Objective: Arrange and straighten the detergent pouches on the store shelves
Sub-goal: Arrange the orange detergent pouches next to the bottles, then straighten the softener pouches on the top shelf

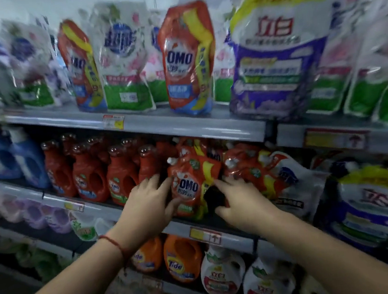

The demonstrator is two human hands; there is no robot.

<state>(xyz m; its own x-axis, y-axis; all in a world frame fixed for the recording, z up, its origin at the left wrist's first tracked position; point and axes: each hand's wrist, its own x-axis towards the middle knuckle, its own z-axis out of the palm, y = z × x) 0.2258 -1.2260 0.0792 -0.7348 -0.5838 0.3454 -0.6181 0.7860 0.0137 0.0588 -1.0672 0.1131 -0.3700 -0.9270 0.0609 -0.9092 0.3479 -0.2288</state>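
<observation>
Red OMO pouch (193,183) flanked on middle shelf (147,215) — left hand (149,200) spread against its side, right hand (236,200) loosely spread, fingertips touching its edge — dim store aisle.

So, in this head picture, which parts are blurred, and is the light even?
Head view: motion blur smears the top-shelf pouches, worst at the edges; the red OMO pouch between the left hand and right hand reads sharper. Light dims toward the lower shelves. The wide lens bends the shelf edges.
</observation>
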